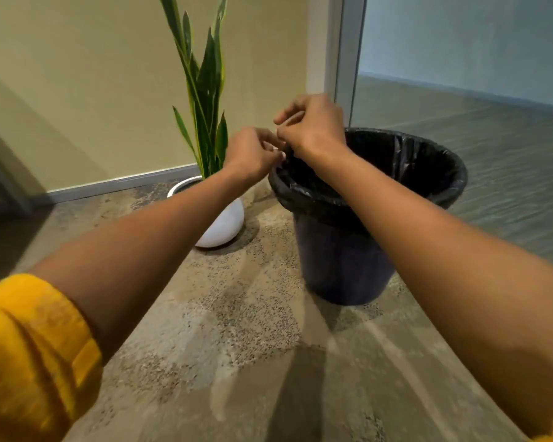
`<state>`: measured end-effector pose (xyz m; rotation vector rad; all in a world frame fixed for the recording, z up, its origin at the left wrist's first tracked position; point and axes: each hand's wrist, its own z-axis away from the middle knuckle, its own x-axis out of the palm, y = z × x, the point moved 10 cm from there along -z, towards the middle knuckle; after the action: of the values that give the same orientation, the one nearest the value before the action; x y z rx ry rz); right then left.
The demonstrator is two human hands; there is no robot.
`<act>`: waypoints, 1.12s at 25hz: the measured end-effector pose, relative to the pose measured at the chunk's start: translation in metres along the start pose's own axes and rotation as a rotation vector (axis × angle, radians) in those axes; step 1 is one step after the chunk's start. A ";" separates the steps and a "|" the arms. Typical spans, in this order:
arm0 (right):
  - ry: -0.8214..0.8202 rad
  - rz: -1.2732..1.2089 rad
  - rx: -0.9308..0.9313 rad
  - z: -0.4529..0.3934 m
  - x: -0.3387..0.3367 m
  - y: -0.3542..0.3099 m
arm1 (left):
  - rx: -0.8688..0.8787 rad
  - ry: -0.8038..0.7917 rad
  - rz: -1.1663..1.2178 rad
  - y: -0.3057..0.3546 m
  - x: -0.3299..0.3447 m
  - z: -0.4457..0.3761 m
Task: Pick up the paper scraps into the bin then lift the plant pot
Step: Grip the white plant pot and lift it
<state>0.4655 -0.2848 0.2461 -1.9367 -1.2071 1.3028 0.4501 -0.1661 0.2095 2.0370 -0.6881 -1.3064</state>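
A dark bin lined with a black bag stands on the floor at centre right. Left of it sits a round white plant pot holding a tall green plant. Both my hands hover over the bin's left rim, close together. My left hand has its fingers curled, with a small white paper scrap showing at the fingertips. My right hand is just above and to the right, fingers curled and pinched together; what it holds is hidden.
The speckled floor stretches toward me. A yellowish wall with a grey skirting runs behind the pot. A glass panel in a pale frame stands behind the bin at right.
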 end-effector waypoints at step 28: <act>-0.162 -0.575 1.074 0.034 0.309 0.174 | -0.941 -0.004 0.552 -0.361 -0.079 -0.012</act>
<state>0.5472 -0.0984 -0.0464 -0.6739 -0.7530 1.3595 0.4659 0.1359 -0.0033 0.9916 -0.4491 -1.0093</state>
